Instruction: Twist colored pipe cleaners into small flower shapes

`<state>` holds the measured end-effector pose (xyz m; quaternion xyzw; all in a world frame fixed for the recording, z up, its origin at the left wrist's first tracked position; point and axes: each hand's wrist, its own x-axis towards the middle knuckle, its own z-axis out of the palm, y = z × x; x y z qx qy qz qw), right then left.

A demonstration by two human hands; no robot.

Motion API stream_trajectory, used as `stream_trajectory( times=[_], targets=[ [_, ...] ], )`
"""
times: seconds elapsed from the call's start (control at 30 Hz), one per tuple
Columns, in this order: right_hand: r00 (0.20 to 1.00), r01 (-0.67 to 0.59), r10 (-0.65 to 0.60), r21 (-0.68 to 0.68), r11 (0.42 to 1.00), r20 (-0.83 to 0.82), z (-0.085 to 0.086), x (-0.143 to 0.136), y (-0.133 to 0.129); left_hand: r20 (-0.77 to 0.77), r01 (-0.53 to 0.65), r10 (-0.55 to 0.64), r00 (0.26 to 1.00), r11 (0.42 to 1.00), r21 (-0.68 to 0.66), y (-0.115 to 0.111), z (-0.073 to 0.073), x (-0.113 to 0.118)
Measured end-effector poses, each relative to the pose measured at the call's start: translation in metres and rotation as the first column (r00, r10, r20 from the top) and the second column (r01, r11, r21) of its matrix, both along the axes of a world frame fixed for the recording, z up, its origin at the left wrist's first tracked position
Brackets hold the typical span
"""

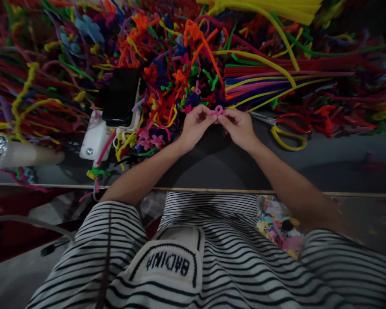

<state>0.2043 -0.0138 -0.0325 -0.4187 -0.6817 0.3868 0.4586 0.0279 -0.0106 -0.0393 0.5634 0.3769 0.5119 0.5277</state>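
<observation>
A small pink pipe cleaner, bent into loops, is pinched between my two hands above the front part of the dark table. My left hand grips its left side with thumb and forefinger. On its right side, my right hand holds it in a similar pinch, the fingertips of both hands almost touching. One round loop stands up between the thumbs. Scissors with one red and one yellow handle lie just right of my right hand. Several pink pipe-cleaner flowers lie to the left of my left hand.
Tangled coloured pipe cleaners cover the back of the table. Straight ones lie bundled at the right. A black phone rests by a white device with a cable. A bag of colourful scraps is below the table edge.
</observation>
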Motion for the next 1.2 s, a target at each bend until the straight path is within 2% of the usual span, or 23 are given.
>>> stream_trajectory(
  times=[0.1,0.23,0.33,0.47,0.63,0.77,0.93,1.03,1.2],
  targets=[
    [0.996,-0.040,0.031,-0.111,0.993,-0.079,-0.004,0.005,0.006,-0.064,0.050,-0.047,0.997,0.997,0.051,0.000,0.001,0.000],
    [0.995,-0.068,0.054,-0.173,0.983,-0.085,-0.003,0.010,0.008,-0.161,0.044,-0.022,0.987,0.990,0.135,-0.001,0.001,-0.001],
    [0.997,-0.079,0.079,-0.144,0.986,-0.009,0.001,0.013,0.007,-0.251,0.017,0.029,0.967,0.983,0.181,-0.002,0.000,-0.003],
    [0.980,-0.066,0.077,-0.062,0.996,0.185,0.007,0.016,0.006,-0.346,-0.033,0.103,0.932,0.979,0.203,-0.002,-0.001,-0.004],
    [0.964,-0.060,0.064,-0.024,0.998,0.258,0.009,0.017,0.007,-0.299,-0.014,0.053,0.953,0.991,0.132,0.003,-0.005,-0.004],
    [0.975,-0.110,0.121,-0.070,0.992,0.185,0.006,0.018,0.009,-0.301,0.022,0.022,0.953,0.989,0.144,0.006,-0.005,-0.008],
    [0.986,-0.157,0.165,-0.231,0.960,0.019,0.000,0.022,0.013,-0.440,0.000,0.138,0.888,0.954,0.300,0.000,0.001,-0.013],
    [0.981,-0.193,0.189,-0.304,0.933,-0.040,0.002,0.019,0.010,-0.434,0.006,0.129,0.891,0.955,0.296,-0.003,-0.001,-0.011],
    [0.968,-0.249,0.250,-0.231,0.940,-0.027,0.003,0.013,0.003,-0.382,-0.018,0.108,0.918,0.972,0.233,0.002,-0.013,-0.007]
  ],
)
